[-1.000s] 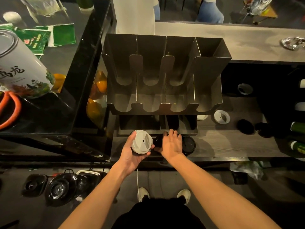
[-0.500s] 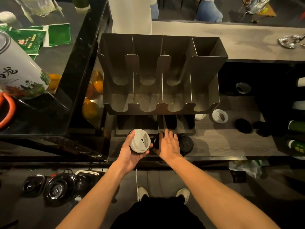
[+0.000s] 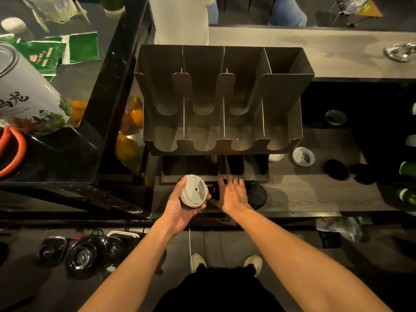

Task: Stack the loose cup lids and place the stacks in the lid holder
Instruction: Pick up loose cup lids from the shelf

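Left hand (image 3: 180, 208) grip clamped on white lid stack (image 3: 194, 190); right hand (image 3: 233, 195) fingers apart over black lids (image 3: 257, 195); lid holder (image 3: 281, 102) slots show bare metal.

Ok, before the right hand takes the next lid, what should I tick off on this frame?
1. Left hand grips the white lid firmly: ok, fingers curl round its rim.
2. Right hand free: ok, open, fingers spread above the counter.
3. Black lid in reach: ok, it lies just beside the right hand.
4. Holder slots free: ok, no lids show inside.
5. One lid or several in the left hand: cannot tell.
6. Counter cleared: not ok, a loose white lid and two dark lids lie further right.
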